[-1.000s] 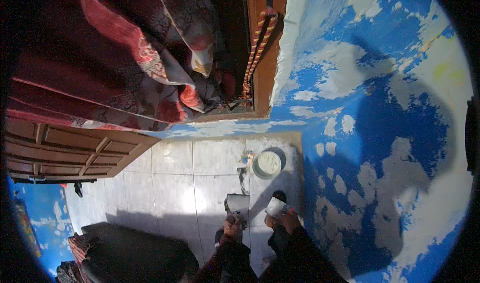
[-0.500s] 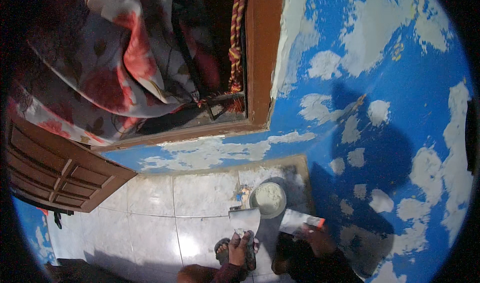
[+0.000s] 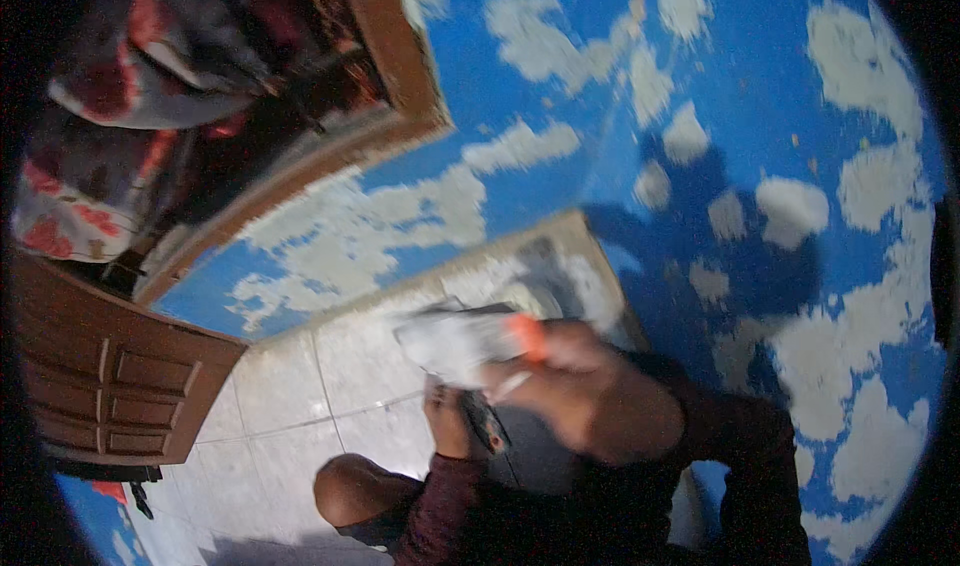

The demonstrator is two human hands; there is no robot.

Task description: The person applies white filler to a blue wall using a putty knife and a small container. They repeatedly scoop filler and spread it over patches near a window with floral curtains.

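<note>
My right hand (image 3: 590,401) grips a putty scraper (image 3: 455,341) with a pale, smeared blade and a bright orange part; motion blurs both. My left hand (image 3: 450,426) is closed below it on a second putty knife (image 3: 485,416), its blade mostly covered by the raised scraper. The two tools overlap in the view; I cannot tell whether they touch. A round bucket of white paste (image 3: 535,296) stands on the floor behind the tools, largely hidden by them.
A blue wall (image 3: 540,196) with white patches runs ahead and along the right. Upper left is a brown-framed window (image 3: 410,86) with a floral curtain (image 3: 110,86). A brown panelled door (image 3: 125,376) stands left over white floor tiles (image 3: 270,406). My bent knee (image 3: 360,486) shows low.
My right hand has moved left and up with its scraper, over the left-hand knife and in front of the bucket. The view has tilted and shifted, with my knee now higher in it.
</note>
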